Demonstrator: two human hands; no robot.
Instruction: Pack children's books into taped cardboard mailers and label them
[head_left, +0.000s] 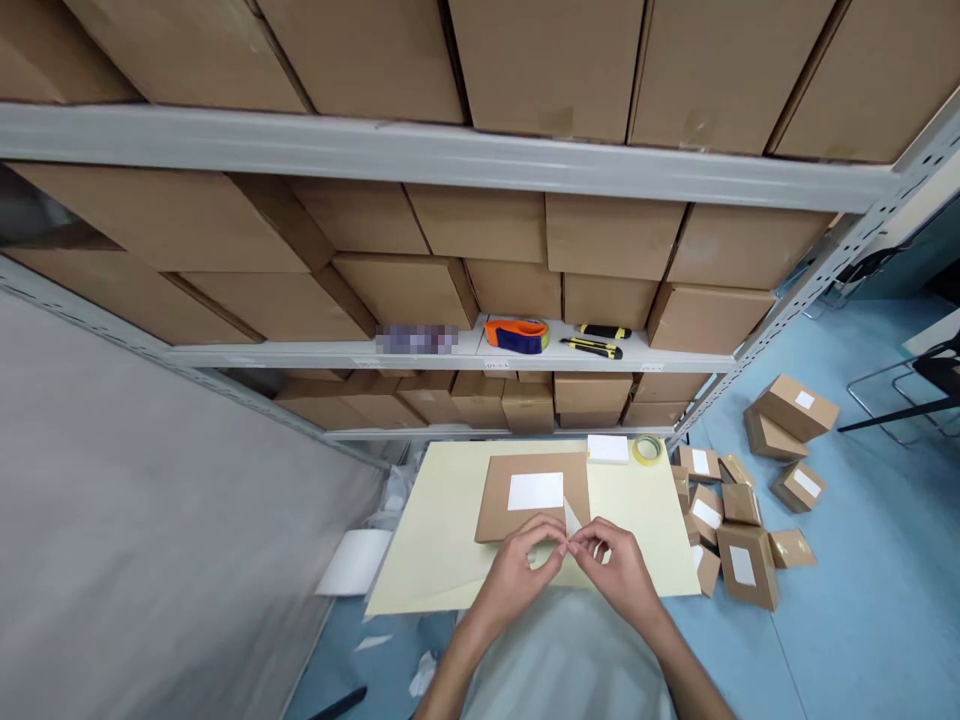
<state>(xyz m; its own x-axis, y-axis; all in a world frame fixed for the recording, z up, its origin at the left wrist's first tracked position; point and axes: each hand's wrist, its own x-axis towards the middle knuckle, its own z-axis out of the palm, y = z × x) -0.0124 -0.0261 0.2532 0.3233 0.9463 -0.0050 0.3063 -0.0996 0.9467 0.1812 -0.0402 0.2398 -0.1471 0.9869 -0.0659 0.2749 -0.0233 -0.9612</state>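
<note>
A brown cardboard box [491, 490] lies on the pale yellow tabletop [420, 560], with a white label [535, 491] on its upper face. Just in front of the box's near right corner, my left hand [525, 565] and my right hand [613, 562] meet fingertip to fingertip, each closed in a pinch. A thin white paper piece [571, 515], pointed at the top, rises from between the fingers. Which fingers bear on it is hard to see. At the table's far edge are a stack of white labels [607, 449] and a tape roll [646, 449].
Shelves full of cardboard boxes [480, 225] stand beyond the table. One shelf holds an orange and blue tape dispenser [517, 335] and two utility knives [592, 347]. Several labelled parcels [746, 565] lie on the blue floor at right. A grey wall [150, 520] runs along the left.
</note>
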